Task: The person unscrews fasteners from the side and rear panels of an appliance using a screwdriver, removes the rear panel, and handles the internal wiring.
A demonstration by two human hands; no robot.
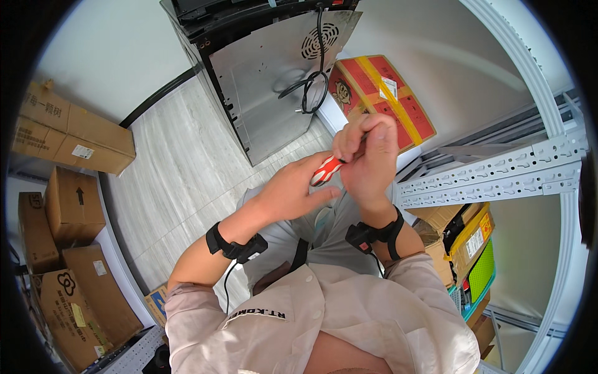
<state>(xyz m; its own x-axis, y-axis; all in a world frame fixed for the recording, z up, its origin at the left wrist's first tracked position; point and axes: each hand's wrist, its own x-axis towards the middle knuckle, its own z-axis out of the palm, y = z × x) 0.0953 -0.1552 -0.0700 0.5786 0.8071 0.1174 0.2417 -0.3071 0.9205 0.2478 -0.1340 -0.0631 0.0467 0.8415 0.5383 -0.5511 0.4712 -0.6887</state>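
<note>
In front of my body, a screwdriver (325, 170) shows its red-and-white striped handle between my hands. My left hand (300, 181) is closed around the handle, with the thumb below it and some fingertips out of sight. My right hand (370, 156) is raised at the handle's dark collar, its fingers curled in and its thumb pointing up. Whatever lies inside the right hand is hidden, as is the screwdriver's shaft. Both wrists wear black straps, the left strap (237, 243) and the right strap (375, 234).
Ahead stands a metal-backed appliance (255, 87) with a looped black power cord (322, 50). A red box (408, 115) with yellow tape sits beside it. White metal shelving (492, 171) rises at right. Cardboard boxes (75, 202) are stacked at left, above the grey floor (165, 168).
</note>
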